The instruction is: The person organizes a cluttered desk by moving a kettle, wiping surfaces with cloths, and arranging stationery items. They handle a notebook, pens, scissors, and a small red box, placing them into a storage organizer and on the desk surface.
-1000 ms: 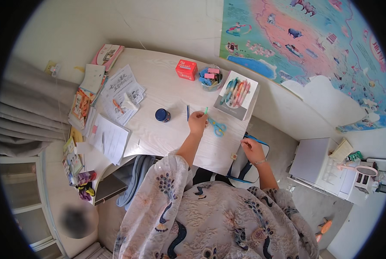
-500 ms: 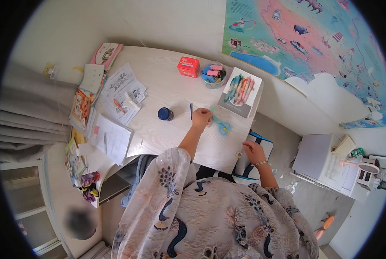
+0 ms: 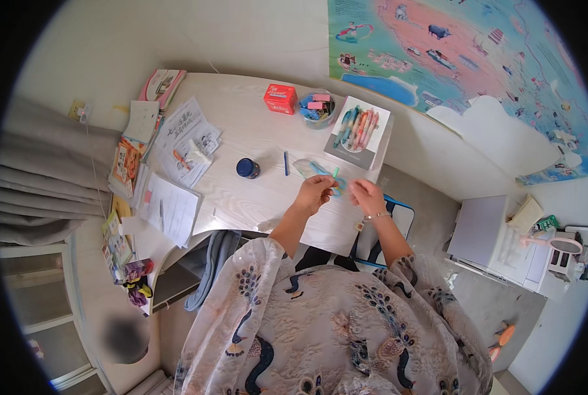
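Note:
My left hand (image 3: 315, 193) is closed in a pinch over the right part of the desk, with a thin green stick-like piece (image 3: 335, 172) sticking up from its fingertips. Just to its right, my right hand (image 3: 367, 196) has its fingers drawn together; whatever they hold, if anything, is too small to make out. Light-blue scissors (image 3: 340, 186) lie on the desk behind the hands, partly covered by my left hand. Left of them are a slim blue stick (image 3: 286, 163) and a dark blue-lidded jar (image 3: 247, 168).
At the back stand a red box (image 3: 280, 99) and a clear tub (image 3: 317, 108) of clips and erasers. Several pens (image 3: 359, 127) rest on a white-and-grey book (image 3: 350, 155). Papers (image 3: 170, 210) and books (image 3: 142, 121) cover the left side. A chair (image 3: 402, 227) is beyond the desk's right edge.
My right hand has come up from beside the desk edge to meet my left hand. My left hand has shifted slightly right and nearer to me, still pinching the green piece.

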Action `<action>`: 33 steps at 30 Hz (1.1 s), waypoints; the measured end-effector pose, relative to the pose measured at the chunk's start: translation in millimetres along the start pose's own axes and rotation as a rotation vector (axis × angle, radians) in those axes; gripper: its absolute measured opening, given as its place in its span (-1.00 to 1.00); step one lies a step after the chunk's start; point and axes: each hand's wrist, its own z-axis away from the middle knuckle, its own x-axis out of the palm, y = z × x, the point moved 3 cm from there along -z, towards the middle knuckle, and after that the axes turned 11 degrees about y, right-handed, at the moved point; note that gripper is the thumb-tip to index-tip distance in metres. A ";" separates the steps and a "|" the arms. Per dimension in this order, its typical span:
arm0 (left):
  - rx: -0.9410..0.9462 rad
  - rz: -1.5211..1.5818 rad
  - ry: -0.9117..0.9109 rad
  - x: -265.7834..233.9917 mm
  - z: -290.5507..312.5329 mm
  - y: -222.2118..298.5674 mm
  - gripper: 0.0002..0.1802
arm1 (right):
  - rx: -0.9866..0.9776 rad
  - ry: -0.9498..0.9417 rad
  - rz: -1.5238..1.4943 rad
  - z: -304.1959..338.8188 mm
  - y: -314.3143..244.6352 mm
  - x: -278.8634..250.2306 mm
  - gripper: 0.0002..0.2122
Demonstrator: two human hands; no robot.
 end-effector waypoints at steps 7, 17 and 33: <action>0.215 -0.409 -0.013 2.4 36.1 49.8 -0.84 | -0.027 -0.092 -0.056 -24.4 -34.2 33.7 -0.82; 0.397 -0.639 0.018 -61.2 21.3 142.8 -0.82 | 0.000 -0.198 -0.166 -64.9 -56.6 120.1 -0.86; 1.205 -1.482 -0.010 -80.0 -154.0 296.2 -0.19 | -0.270 0.115 0.710 -85.2 1.9 134.8 -0.89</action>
